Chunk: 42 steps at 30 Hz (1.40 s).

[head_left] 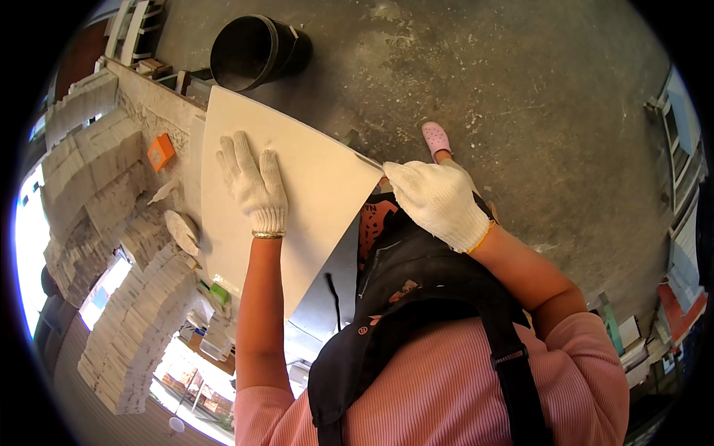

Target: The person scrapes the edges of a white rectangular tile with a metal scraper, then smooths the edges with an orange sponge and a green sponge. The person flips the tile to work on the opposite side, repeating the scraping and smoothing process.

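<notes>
A large white panel [297, 178] with a smooth face lies in front of me. Spread flat on it is my left hand [253, 182] in a white knitted glove, fingers apart. At the panel's right corner, my right hand [435, 197], gloved the same way, is closed. A thin, flat tool [368, 160], greyish and blade-like, sticks out from its fingertips along the panel's edge. The glove hides the rest of that tool, so its exact kind does not show. Under the panel's near edge a grey-blue surface [327, 275] is visible.
A black bucket [256, 52] stands on the concrete floor [550, 97] beyond the panel. Tall stacks of pale slabs [141, 327] line the left, near an orange box [161, 152] and a round pale disc [182, 230]. Shelving [680, 156] edges the far right.
</notes>
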{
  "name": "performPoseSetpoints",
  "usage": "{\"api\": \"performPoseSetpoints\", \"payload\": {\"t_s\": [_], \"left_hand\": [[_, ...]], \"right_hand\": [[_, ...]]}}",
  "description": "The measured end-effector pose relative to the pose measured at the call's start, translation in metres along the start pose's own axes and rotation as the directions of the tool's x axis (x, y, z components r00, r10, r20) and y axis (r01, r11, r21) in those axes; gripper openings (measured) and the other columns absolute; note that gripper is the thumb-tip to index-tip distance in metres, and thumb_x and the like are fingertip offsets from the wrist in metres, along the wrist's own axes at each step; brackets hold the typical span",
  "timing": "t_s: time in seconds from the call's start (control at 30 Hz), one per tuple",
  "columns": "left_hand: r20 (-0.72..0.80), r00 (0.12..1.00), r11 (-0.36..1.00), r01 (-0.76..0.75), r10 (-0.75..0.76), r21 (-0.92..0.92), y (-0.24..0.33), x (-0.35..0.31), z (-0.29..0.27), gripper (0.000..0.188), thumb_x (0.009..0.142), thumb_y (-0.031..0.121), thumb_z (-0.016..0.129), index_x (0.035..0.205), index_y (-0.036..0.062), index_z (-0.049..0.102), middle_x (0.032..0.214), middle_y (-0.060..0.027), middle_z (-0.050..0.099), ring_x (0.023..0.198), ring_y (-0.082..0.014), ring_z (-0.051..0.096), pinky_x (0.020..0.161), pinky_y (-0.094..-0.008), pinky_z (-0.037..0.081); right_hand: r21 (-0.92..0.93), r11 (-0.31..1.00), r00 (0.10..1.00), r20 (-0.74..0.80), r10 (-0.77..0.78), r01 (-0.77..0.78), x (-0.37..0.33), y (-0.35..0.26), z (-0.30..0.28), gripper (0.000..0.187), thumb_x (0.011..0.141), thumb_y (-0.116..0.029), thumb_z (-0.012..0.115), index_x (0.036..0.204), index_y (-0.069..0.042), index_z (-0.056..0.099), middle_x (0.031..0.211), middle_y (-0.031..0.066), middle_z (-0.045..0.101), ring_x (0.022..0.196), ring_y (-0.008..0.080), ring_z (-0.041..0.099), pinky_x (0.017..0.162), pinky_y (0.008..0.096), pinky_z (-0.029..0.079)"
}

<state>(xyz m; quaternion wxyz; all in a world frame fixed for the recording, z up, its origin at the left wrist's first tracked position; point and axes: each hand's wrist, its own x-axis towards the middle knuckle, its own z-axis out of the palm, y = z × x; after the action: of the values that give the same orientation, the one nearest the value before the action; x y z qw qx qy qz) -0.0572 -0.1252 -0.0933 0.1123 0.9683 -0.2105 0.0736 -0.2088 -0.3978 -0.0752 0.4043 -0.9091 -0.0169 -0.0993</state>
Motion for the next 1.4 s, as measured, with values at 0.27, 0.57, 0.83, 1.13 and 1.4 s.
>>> {"api": "performPoseSetpoints", "payload": {"t_s": [0.27,0.57,0.83,1.13,1.4], "left_hand": [[-0.023,0.999,0.999,-0.044,0.043,-0.019,-0.002,0.002,0.000,0.057,0.100,0.033,0.056,0.149,0.0058,0.046,0.156,-0.0256,0.039,0.142,-0.0503,0.035,0.116,-0.0550,0.029],[-0.028,0.998,0.998,-0.052,0.053,0.023,0.002,0.003,0.000,0.056,0.100,0.032,0.057,0.147,0.0021,0.048,0.153,-0.0274,0.042,0.139,-0.0508,0.039,0.117,-0.0552,0.030],[-0.016,0.999,0.999,-0.050,0.050,0.003,0.003,0.002,-0.002,0.056,0.099,0.031,0.057,0.146,0.0022,0.049,0.152,-0.0268,0.043,0.138,-0.0511,0.040,0.117,-0.0541,0.030],[-0.030,0.999,0.998,-0.035,0.036,0.045,0.004,0.005,-0.001,0.055,0.099,0.032,0.057,0.144,0.0022,0.050,0.152,-0.0275,0.043,0.137,-0.0517,0.040,0.116,-0.0545,0.031],[-0.059,0.995,0.995,-0.077,0.080,0.062,-0.004,0.003,0.005,0.057,0.100,0.038,0.054,0.144,0.0006,0.049,0.149,-0.0289,0.045,0.137,-0.0516,0.041,0.117,-0.0553,0.031]], "right_hand": [[0.055,0.998,0.999,-0.038,0.001,0.001,-0.001,0.007,0.018,0.021,0.082,-0.009,0.066,0.103,-0.009,0.062,0.076,0.0041,0.060,0.065,0.0235,0.064,0.058,0.0355,0.052],[-0.055,0.998,1.000,0.000,-0.018,0.017,-0.006,0.008,0.011,0.012,0.085,-0.010,0.063,0.096,-0.010,0.059,0.074,0.0038,0.060,0.063,0.0235,0.064,0.056,0.0357,0.052],[-0.011,1.000,0.996,-0.089,0.012,-0.013,-0.020,0.037,0.036,0.014,0.090,-0.016,0.061,0.102,-0.008,0.064,0.085,0.0095,0.069,0.076,0.0289,0.070,0.065,0.0402,0.056],[0.739,0.026,0.625,0.549,0.554,-0.673,-0.022,0.033,0.017,0.024,0.101,-0.023,0.061,0.114,-0.003,0.063,0.095,0.0053,0.069,0.078,0.0101,0.064,0.069,0.0249,0.053],[0.868,-0.139,0.717,0.476,0.509,-0.477,-0.033,0.025,0.053,0.027,0.106,-0.031,0.055,0.116,-0.007,0.060,0.105,0.0040,0.068,0.095,0.0124,0.065,0.080,0.0248,0.051]]}}
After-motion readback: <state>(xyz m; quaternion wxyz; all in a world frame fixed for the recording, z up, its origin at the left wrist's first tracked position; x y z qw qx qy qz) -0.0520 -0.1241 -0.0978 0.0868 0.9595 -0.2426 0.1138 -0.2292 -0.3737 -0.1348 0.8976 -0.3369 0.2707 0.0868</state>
